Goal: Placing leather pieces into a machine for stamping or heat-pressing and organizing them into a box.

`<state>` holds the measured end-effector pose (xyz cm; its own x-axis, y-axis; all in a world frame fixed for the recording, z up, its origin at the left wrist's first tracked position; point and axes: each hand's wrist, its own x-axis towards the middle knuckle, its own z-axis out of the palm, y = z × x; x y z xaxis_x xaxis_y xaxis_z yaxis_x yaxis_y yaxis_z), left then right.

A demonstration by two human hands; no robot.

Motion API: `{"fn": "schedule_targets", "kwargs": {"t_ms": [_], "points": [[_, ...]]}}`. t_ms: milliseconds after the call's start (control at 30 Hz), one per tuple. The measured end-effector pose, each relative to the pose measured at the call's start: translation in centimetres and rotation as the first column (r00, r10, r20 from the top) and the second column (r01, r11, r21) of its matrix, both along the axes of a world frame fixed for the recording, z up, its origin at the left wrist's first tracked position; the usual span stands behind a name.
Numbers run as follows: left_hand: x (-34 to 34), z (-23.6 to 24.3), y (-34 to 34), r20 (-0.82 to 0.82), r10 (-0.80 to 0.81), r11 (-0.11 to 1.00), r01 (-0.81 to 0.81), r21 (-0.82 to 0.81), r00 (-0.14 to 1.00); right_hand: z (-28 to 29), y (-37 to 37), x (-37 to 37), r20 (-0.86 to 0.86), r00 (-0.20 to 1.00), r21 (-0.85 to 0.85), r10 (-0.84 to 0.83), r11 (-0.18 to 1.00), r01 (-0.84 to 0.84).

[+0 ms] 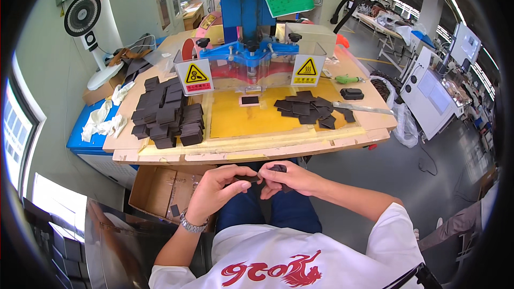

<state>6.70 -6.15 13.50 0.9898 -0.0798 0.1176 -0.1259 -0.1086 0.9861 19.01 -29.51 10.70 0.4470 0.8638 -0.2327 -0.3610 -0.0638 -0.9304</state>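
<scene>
In front of my lap, just off the table's front edge, my two hands meet. My left hand (224,183) pinches a small dark flat piece (247,179) between thumb and fingers. My right hand (292,178) is closed around something dark (278,168), perhaps more such pieces; its fingertips touch the piece in my left hand. Stacks of dark rectangular pieces (166,108) stand at the table's left. A loose heap of similar pieces (304,108) lies at the right. One dark piece (250,100) sits in a pale frame under the blue press (251,48).
Clear guards with warning signs (195,76) front the press. A metal ruler (363,108), a black object (352,93) and a green tool (349,79) lie at the right. An open cardboard box (152,190) stands below the table's left. A fan (83,16) and white cloths (101,123) are farther left.
</scene>
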Motion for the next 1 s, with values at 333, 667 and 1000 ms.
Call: {"fn": "schedule_targets", "kwargs": {"t_ms": [333, 667, 1000], "points": [[2.8, 1.9, -1.0, -0.011, -0.069, 0.994, 0.07, 0.08, 0.998, 2.7, 0.1, -0.1, 0.002, 0.984, 0.08, -0.177, 0.981, 0.176], [3.8, 1.7, -2.4, 0.625, -0.073, 0.671, -0.425, 0.607, 0.777, 2.7, 0.4, 0.7, 0.209, 0.936, 0.087, -0.282, 0.959, 0.269], [10.6, -0.7, 0.7, 0.665, 0.192, 0.65, -0.601, 0.464, 0.722, 3.5, 3.2, 10.4, 0.107, 0.88, 0.019, -0.462, 0.886, 0.463]]}}
